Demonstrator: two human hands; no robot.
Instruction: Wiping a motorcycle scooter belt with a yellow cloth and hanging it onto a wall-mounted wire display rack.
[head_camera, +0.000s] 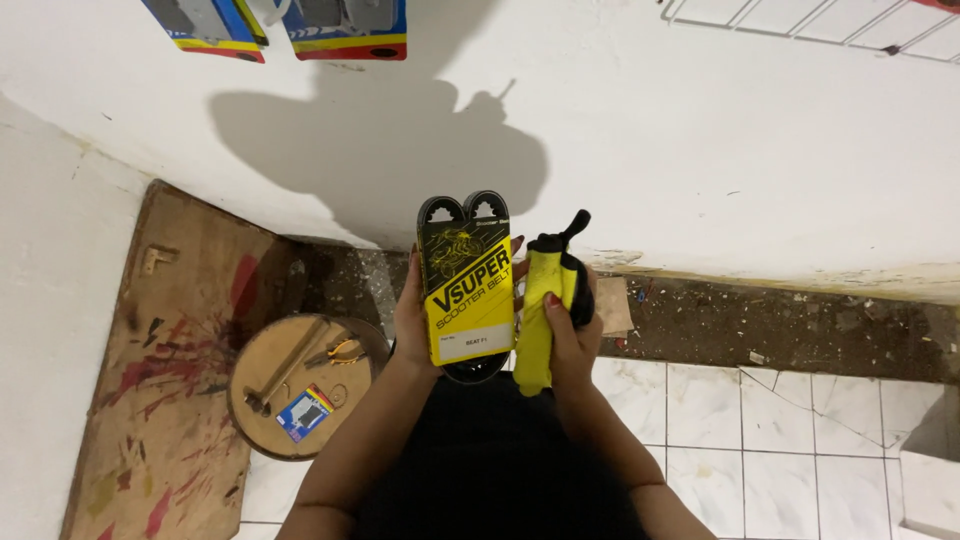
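A white wall (700, 130) rises over a floor of white tiles (780, 430), with a strip of rough, crumbled ground along its foot. Far left, a paint-stained wooden board (170, 400) leans on the floor; beside it stands a round wooden stool (262, 432) carrying a hammer (285, 372), orange-handled pliers (340, 351) and a small blue packet (304, 412). Two blue and red packaged items (290, 25) hang on the wall above.

In the middle, the left hand (412, 320) wraps its grip around a black toothed drive belt (462, 210) in a yellow and black card sleeve (468, 300), held upright near chest height. Just right of it and touching, the right hand (572, 335) closes its grip on a yellow cloth (540, 320) bundled with something black whose tip sticks up.

To handle this well, I judge the belt should stay supported at the sleeve's middle, fingers clear of the label, and the cloth kept bunched so it does not slip.

The sleeve holds only the folded belt, its loops showing above and below.
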